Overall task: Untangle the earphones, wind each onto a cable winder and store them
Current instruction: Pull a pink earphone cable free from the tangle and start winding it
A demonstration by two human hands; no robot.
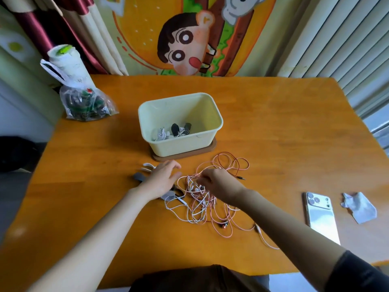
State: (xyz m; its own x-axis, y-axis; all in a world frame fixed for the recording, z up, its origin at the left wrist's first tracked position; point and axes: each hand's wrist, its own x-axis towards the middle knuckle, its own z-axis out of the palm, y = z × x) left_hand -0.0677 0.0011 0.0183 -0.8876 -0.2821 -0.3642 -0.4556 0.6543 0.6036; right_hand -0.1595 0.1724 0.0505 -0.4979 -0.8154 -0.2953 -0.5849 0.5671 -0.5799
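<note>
I see the earphones as a loose knot of pink and white cords mid-desk. My right hand pinches a pink strand at the knot's far side. My left hand lies relaxed, fingers straight, over grey and white cable winders. Beyond them, the cream box holds wound sets. Bare wood opens to the left, and a phone lies to the right.

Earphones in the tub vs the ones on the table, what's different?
Tub earphones are wound into compact bundles; table earphones lie in a loose pink-and-white tangle. Tub ones sit inside the cream tub; table ones spread before it. No hand touches the tub ones; the right hand pinches the tangle. Both include white cable.
</note>
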